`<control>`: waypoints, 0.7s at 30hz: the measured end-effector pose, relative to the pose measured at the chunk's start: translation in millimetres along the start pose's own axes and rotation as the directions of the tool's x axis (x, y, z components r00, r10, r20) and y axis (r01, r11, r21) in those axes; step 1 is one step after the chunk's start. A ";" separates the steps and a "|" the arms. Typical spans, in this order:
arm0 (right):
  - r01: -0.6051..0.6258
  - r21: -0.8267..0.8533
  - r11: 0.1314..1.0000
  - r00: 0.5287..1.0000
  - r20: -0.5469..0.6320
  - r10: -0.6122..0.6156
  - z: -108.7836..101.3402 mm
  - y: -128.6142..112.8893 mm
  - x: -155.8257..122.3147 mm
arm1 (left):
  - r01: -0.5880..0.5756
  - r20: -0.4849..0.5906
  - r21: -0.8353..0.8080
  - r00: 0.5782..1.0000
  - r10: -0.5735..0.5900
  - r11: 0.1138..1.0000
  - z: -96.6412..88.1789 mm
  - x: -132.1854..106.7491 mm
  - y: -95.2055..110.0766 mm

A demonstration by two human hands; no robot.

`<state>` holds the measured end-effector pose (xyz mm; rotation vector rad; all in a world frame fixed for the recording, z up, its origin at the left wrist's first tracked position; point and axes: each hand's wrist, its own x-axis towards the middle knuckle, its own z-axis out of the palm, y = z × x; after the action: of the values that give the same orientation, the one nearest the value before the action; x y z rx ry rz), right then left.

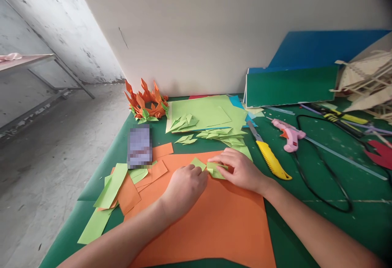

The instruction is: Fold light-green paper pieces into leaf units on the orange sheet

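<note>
My left hand [186, 186] and my right hand [240, 169] meet over a large orange paper sheet [214, 223] on the green table. Between them lies a small light-green folded paper piece [211, 168]. My right fingers press and pinch its right part. My left fingers are curled on its left corner. Just beyond the hands lie several folded green paper pieces [228, 136] and a stack of light-green sheets [208, 112].
A yellow utility knife [271, 158] lies right of my right hand, then a pink glue gun [289, 134] with a black cable [321, 186]. An orange paper crown [146, 101] stands at the back left. Orange and green scraps [122, 190] and a phone [140, 145] lie left. Green and blue boards [290, 85] lean at the back right.
</note>
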<state>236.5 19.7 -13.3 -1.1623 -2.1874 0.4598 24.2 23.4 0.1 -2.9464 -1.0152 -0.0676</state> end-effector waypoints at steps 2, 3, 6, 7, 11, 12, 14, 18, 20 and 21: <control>-0.035 0.013 0.999 0.999 0.028 0.035 0.3 -1.1 -1.2 | 0.001 -0.010 -0.001 1.000 -0.001 1.000 -1.3 -0.2 1.5; -0.051 0.010 0.999 0.998 0.046 0.050 0.6 -1.6 -1.7 | -0.009 -0.014 -0.001 1.000 0.009 1.000 -2.1 -0.3 2.5; -0.083 -0.004 0.997 0.993 0.084 0.083 1.5 -2.5 -2.6 | -0.029 -0.017 -0.009 0.999 0.029 1.000 -4.3 -0.5 5.5; -0.089 -0.008 0.996 0.992 0.093 0.090 1.6 -2.7 -2.7 | -0.026 -0.012 -0.016 1.000 0.026 1.000 -4.8 -0.4 6.2; -0.108 -0.010 0.994 0.984 0.139 0.108 0.9 -3.5 -2.7 | 0.005 0.036 -0.058 0.999 -0.003 0.998 -5.3 0.7 6.4; -0.111 -0.006 0.994 0.983 0.145 0.110 0.7 -3.7 -2.6 | -0.001 0.050 -0.072 0.999 0.004 0.997 -5.4 1.2 6.0; -0.107 0.004 0.994 0.984 0.143 0.106 0.5 -4.0 -2.2 | -0.023 0.080 -0.098 0.996 0.030 0.995 -6.3 2.2 5.1; -0.097 0.023 0.995 0.992 0.084 0.095 1.7 -3.0 -0.6 | -0.057 0.133 -0.109 0.989 0.072 0.992 -9.2 3.1 4.3; -0.123 0.022 0.992 0.991 0.051 0.122 2.7 -1.6 0.2 | -0.047 0.146 -0.123 0.987 0.065 0.991 -10.1 2.9 4.4; -0.136 0.022 0.990 0.990 0.040 0.136 3.2 -0.7 0.5 | -0.038 0.150 -0.137 0.987 0.058 0.990 -10.3 2.8 4.5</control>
<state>233.7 19.7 -15.2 -1.3045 -2.1371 0.5702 28.8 21.2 10.5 -3.1388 -0.9929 0.0986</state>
